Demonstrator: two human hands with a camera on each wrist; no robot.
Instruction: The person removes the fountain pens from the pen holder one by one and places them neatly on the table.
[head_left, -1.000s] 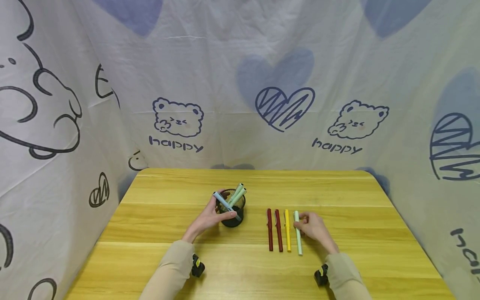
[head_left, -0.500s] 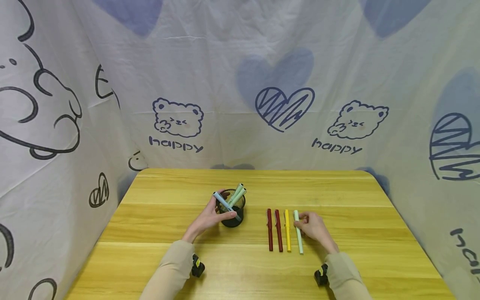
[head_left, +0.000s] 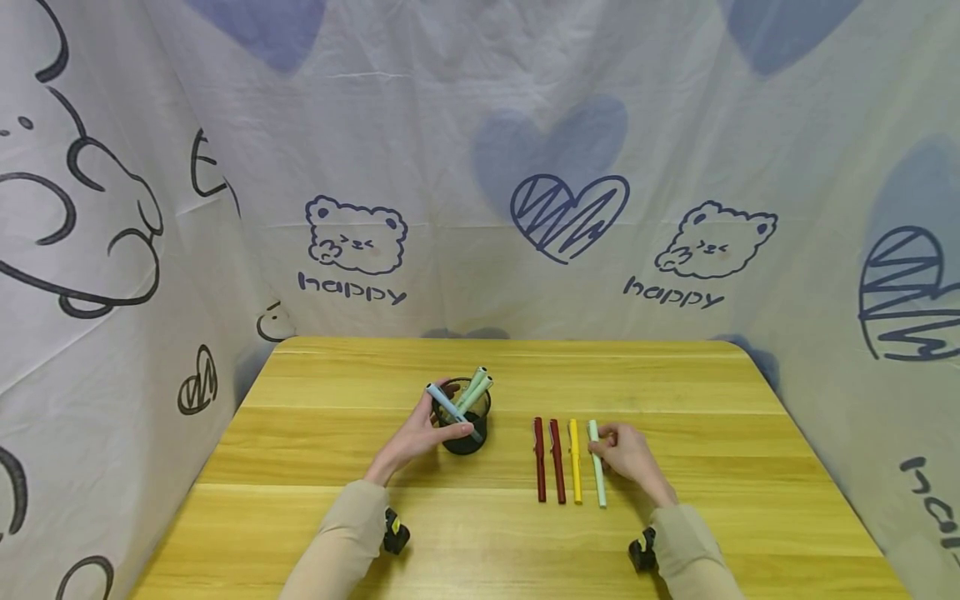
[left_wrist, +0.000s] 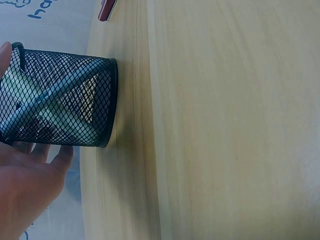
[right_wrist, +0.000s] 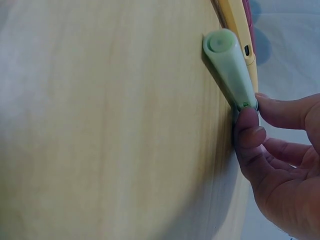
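Observation:
My left hand (head_left: 414,435) grips a black mesh pen cup (left_wrist: 60,95) from its left side, thumb across the front. Inside lean a light blue pen (head_left: 444,400) and two light green pens (head_left: 476,393), crossing each other. Right of the cup, a pale mint-green pen (head_left: 597,471) lies on the table, pinched near its upper end between thumb and fingers of my right hand (head_left: 628,454). In the right wrist view the same mint pen (right_wrist: 231,70) points its end toward the camera. Left of it lie a yellow pen (head_left: 575,462) and two dark red pens (head_left: 540,462) (head_left: 557,462), side by side.
Everything stands on a wooden table (head_left: 480,533) with pale yellow grain. Behind it and at both sides hangs a white cloth (head_left: 465,275) printed with hearts and bears. Each wrist carries a small black camera (head_left: 395,532).
The mint pen's lower end has shifted slightly right and away from me in my right hand's pinch. My left hand and the cup stay where they were.

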